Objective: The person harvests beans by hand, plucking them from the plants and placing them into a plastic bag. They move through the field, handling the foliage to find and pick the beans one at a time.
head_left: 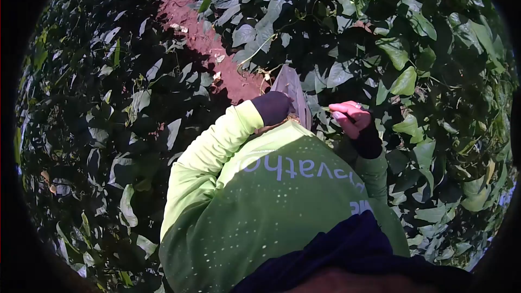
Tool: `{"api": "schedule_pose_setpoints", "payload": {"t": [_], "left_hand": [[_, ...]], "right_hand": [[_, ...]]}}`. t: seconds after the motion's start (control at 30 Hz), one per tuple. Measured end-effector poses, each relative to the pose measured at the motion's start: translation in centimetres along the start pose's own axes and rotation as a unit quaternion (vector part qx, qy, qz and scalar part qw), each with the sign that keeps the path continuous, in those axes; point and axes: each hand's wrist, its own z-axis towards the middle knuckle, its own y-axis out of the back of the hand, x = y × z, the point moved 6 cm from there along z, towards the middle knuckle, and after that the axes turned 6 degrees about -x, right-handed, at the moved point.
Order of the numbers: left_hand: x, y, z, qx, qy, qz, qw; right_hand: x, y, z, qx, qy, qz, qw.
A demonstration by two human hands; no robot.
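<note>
My left hand [277,107], in a dark covering, is at my waist against a grey cloth or bag [293,88]. Its fingers are turned away from view, so whether it grips the cloth does not show. To the right, my right hand [351,118] has bare fingers coming out of a dark cuff. Thumb and fingers pinch a small, thin green piece [326,109]; it is too small to tell if it is a stem or a pod. Broad green leaves [339,74] lie just beyond this hand.
Dense leafy vines [401,54] surround me on both sides. A strip of reddish bare soil [201,38] runs from in front of me toward the upper left, with pale dry leaves on it. A thin vine stem [255,53] crosses beside the strip.
</note>
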Motion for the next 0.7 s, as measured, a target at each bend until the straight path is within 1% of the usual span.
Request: {"api": "schedule_pose_setpoints", "payload": {"t": [0.03, 0.1, 0.13, 0.17, 0.2, 0.27, 0.3, 0.33, 0.37, 0.43, 0.5, 0.53, 0.57, 0.6, 0.63, 0.67, 0.7], "left_hand": [[0.5, -0.1, -1.4, 0.001, 0.006, -0.004, 1.0], [2.5, -0.1, -4.5, 0.002, 0.149, 0.098, 0.984], [2.0, 1.5, -5.5, -0.022, 0.159, 0.083, 0.984], [1.5, 2.5, -6.3, 0.004, 0.183, 0.094, 0.978], [1.5, 3.3, -7.2, 0.007, 0.203, 0.103, 0.974], [1.7, 4.3, -8.9, 0.011, 0.227, 0.111, 0.968], [2.1, 4.6, -9.8, 0.0, 0.27, 0.084, 0.959], [2.4, 4.8, -10.7, -0.013, 0.313, 0.055, 0.948], [2.7, 4.5, -11.6, -0.014, 0.318, 0.052, 0.947], [3.4, 4.0, -13.0, -0.03, 0.325, 0.086, 0.941], [2.7, 4.7, -13.2, -0.029, 0.336, 0.101, 0.936], [2.3, 5.2, -13.2, -0.026, 0.341, 0.119, 0.932], [2.1, 5.5, -13.1, -0.026, 0.347, 0.118, 0.93], [1.9, 5.8, -13.0, -0.049, 0.352, 0.08, 0.931], [1.7, 5.9, -12.9, -0.073, 0.357, 0.042, 0.93], [1.8, 5.7, -12.9, -0.073, 0.362, 0.041, 0.929], [2.1, 5.9, -13.0, -0.105, 0.381, 0.024, 0.918]], "right_hand": [[1.2, -0.6, 1.6, 0.008, 0.009, -0.009, 1.0], [2.8, -1.9, 4.3, 0.027, -0.008, -0.034, 0.999], [2.6, -2.6, 5.4, 0.022, 0.022, -0.042, 0.999], [2.3, -3.3, 6.4, 0.017, 0.053, -0.048, 0.997], [1.6, -4.0, 7.2, 0.009, 0.022, -0.038, 0.999], [-0.8, -6.1, 8.7, 0.029, 0.03, -0.047, 0.998], [-2.4, -7.3, 9.3, 0.049, 0.038, -0.056, 0.996], [-3.6, -9.0, 9.9, 0.047, 0.012, -0.031, 0.998], [-4.7, -10.5, 10.3, 0.066, -0.017, -0.054, 0.996], [-8.6, -14.4, 10.9, 0.055, 0.055, -0.061, 0.995], [-8.9, -17.5, 11.8, 0.064, 0.015, -0.077, 0.995], [-10.4, -19.3, 12.3, 0.085, -0.034, -0.067, 0.994], [-11.1, -20.5, 12.8, 0.061, -0.024, -0.063, 0.996], [-11.5, -21.5, 13.7, 0.025, 0.076, -0.075, 0.994], [-10.4, -22.0, 14.1, -0.012, 0.175, -0.087, 0.981], [-12.2, -23.1, 14.4, 0.069, 0.02, -0.08, 0.994], [-11.9, -23.6, 14.8, 0.065, 0.058, -0.096, 0.992]]}}
